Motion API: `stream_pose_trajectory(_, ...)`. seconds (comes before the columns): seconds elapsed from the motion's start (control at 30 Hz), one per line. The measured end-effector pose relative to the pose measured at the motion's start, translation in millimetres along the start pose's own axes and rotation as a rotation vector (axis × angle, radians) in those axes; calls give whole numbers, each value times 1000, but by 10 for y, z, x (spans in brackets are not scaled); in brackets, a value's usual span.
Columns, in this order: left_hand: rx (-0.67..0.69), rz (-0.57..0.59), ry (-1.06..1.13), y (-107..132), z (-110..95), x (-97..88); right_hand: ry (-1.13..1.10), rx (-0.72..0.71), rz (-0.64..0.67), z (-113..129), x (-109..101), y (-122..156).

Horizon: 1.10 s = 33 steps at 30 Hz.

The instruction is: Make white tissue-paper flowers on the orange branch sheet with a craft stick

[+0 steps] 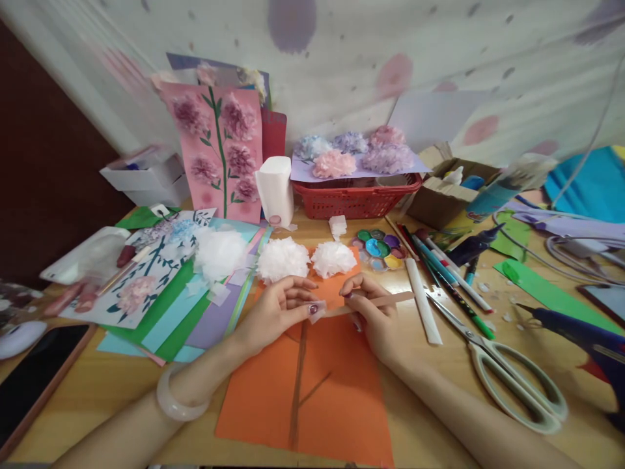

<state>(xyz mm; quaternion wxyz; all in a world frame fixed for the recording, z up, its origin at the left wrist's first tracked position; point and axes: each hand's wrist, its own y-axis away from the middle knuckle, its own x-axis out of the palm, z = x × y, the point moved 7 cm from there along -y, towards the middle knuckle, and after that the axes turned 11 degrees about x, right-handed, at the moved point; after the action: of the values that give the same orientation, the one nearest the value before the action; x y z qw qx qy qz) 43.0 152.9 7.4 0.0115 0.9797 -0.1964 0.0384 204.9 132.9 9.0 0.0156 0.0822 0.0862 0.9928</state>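
Observation:
An orange paper sheet point(336, 391) with brown stem strips stuck on it lies in front of me on the wooden table point(97, 391). Above it both my hands hold one thin brown paper strip point(390, 301) level. My left hand point(278, 309), with a pale bangle on its wrist, pinches the strip's left end. My right hand point(374, 312) grips it near the middle, and the strip's right end sticks out past the fingers. Two white tissue flowers point(283, 258) point(333, 258) rest at the orange sheet's far edge.
Scissors point(508, 371) and a glue gun point(586, 339) lie right. Pens point(439, 267), a paint palette point(379, 248), a red basket point(356, 195) under a flower card and a cardboard box point(439, 195) stand behind. Coloured papers point(176, 319), a pink flower picture point(219, 150) and a phone point(34, 384) lie left.

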Motion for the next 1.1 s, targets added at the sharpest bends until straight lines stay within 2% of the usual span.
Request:
stream_pose_trajectory(0.27, 75, -72, 4, 5, -39, -87, 15, 48, -32, 2, -11, -20)
stream_pose_trajectory(0.4, 103, -87, 29, 7, -40, -91, 30, 77, 8, -13, 26, -20)
stream_pose_trajectory(0.6, 98, -54, 34, 4, 13, -25, 24, 84, 93, -13, 99, 15)
stream_pose_trajectory(0.73, 97, -23, 9, 11, 15, 12, 21, 84, 84, -24, 84, 6)
stream_pose_trajectory(1.1, -9, 92, 16, 76, -17, 130, 12, 58, 84, -2, 74, -8)
